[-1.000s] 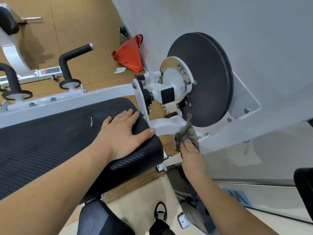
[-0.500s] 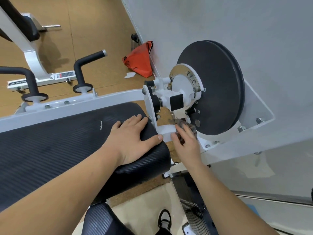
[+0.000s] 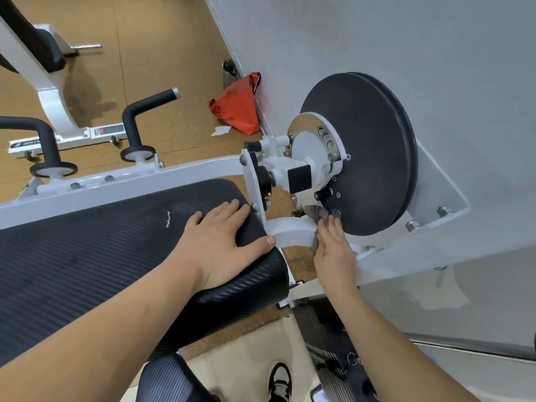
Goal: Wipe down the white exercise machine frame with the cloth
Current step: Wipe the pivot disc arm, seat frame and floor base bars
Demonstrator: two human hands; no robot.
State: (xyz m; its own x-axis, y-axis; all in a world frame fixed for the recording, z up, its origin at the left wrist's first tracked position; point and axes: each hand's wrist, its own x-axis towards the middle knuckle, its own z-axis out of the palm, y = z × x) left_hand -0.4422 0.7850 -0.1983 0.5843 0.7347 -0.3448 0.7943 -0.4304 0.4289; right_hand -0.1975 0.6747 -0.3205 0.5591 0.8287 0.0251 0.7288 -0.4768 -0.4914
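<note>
The white exercise machine frame point(image 3: 162, 172) runs across the view to a pivot hub beside a black round disc point(image 3: 368, 152). My right hand point(image 3: 333, 250) presses a grey cloth point(image 3: 316, 216) with straight fingers against the curved white frame piece point(image 3: 290, 232) just below the hub. Most of the cloth is under my fingers. My left hand point(image 3: 220, 245) rests flat on the end of the black padded bench point(image 3: 87, 256), thumb over its edge.
A white shroud panel point(image 3: 435, 198) with bolts stands behind the disc. Two black handles point(image 3: 142, 111) rise from the frame at left. A red bag point(image 3: 237, 111) lies on the cork floor by the wall. Another machine point(image 3: 52, 105) stands at the far left. My shoe point(image 3: 280, 381) shows below.
My right hand has moved up from below the disc to the curved white frame piece, pressing the cloth there, then slid slightly right. The left hand stays on the pad.
</note>
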